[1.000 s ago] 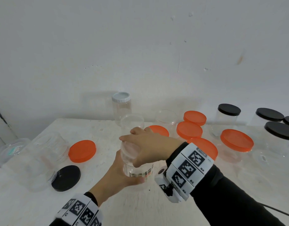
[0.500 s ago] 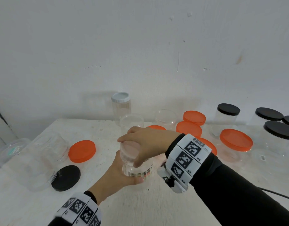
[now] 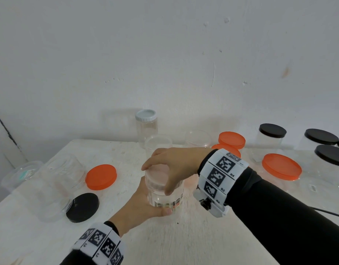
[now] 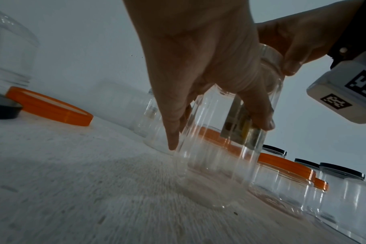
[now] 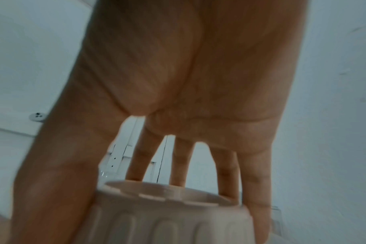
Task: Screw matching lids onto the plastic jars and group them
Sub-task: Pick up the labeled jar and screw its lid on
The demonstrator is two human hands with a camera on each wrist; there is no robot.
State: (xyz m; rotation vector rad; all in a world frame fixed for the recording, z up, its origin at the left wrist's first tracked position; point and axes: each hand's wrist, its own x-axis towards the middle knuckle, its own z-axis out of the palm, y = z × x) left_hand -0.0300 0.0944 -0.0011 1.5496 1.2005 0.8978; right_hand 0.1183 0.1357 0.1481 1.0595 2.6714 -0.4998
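Here the left hand [image 3: 143, 205] wraps the clear jar [image 3: 165, 197] standing on the table [image 3: 184, 243]; the right hand [image 3: 176, 163] clasps its clear lid [image 3: 158, 175] from above; ideally the jar is held steady, the lid level, turned until snug.

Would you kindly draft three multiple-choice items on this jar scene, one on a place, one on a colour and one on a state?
1. Where does the loose black lid lie?
A. on the table, left of the held jar
B. on top of a jar
C. in the right hand

2. What colour is the lid on the tall jar by the wall?
A. orange
B. black
C. white

3. What is the right hand doing?
A. resting flat on the table
B. gripping the clear lid on the held jar
C. holding an orange lid

Answers:
1 A, it lies flat near the left hand.
2 C, its cap is white.
3 B, fingers curl round that lid.
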